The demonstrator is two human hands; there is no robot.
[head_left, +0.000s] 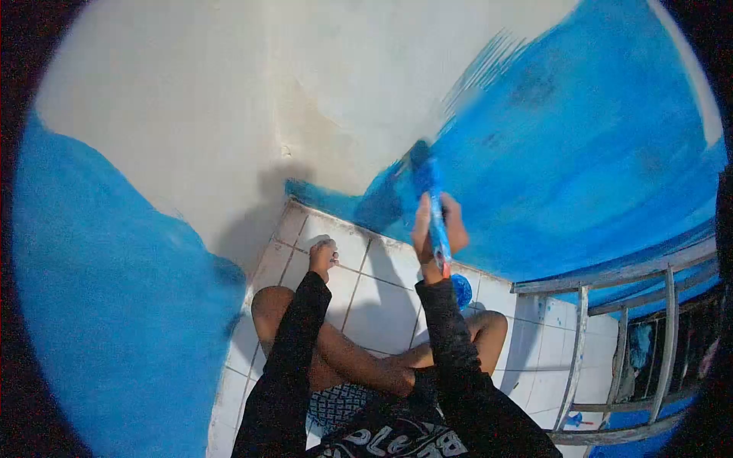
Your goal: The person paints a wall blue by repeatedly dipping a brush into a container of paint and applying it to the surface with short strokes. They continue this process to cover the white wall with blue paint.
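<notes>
My right hand (440, 229) is wrapped round the handle of a blue-smeared paintbrush (435, 183). The brush's dark bristles are at the wall, where blue paint meets the unpainted pale surface. Over the white floor tiles, my left hand (323, 256) is closed near the wall corner; what it holds, if anything, is too small to make out. A blue round container (461, 291) is on the tiles just beside my right wrist, partly hidden by it.
Blue paint covers the lower left wall (114, 290) and much of the right wall (595, 153). A wooden ladder (584, 343) lies or leans at the right. My crossed legs rest on the tiled floor (366, 301). A small blue-and-red object (578, 420) is near the ladder.
</notes>
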